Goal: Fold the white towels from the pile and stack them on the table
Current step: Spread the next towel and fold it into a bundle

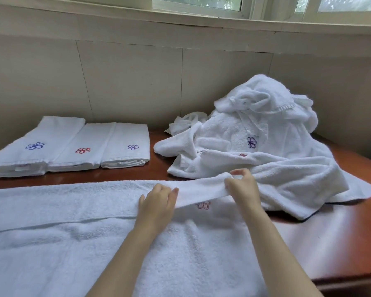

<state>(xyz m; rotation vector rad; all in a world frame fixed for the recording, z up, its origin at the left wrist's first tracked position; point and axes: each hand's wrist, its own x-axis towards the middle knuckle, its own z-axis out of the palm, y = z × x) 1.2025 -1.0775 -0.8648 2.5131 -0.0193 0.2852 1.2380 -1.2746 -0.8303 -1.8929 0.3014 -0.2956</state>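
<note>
Both bare forearms reach forward side by side. The left hand (157, 202) lies palm-down, fingers together and slightly curled. The right hand (242, 187) is raised a little, its thumb and fingertips apparently pinched together.

Soft daylight from the window (201, 3) above, faint shadows, slight blur, and wide-angle bending at the edges.

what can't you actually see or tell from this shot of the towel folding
- Spread towel, head view: its left and near ends are cut off by the frame edges.
- Pile: how many towels it holds; they cover each other.
- Red flower: partly hidden under the fold lifted by the right hand.
- Left hand: its fingertips hide in the fold.
- Folded stacks: layer count too small to tell.
</note>
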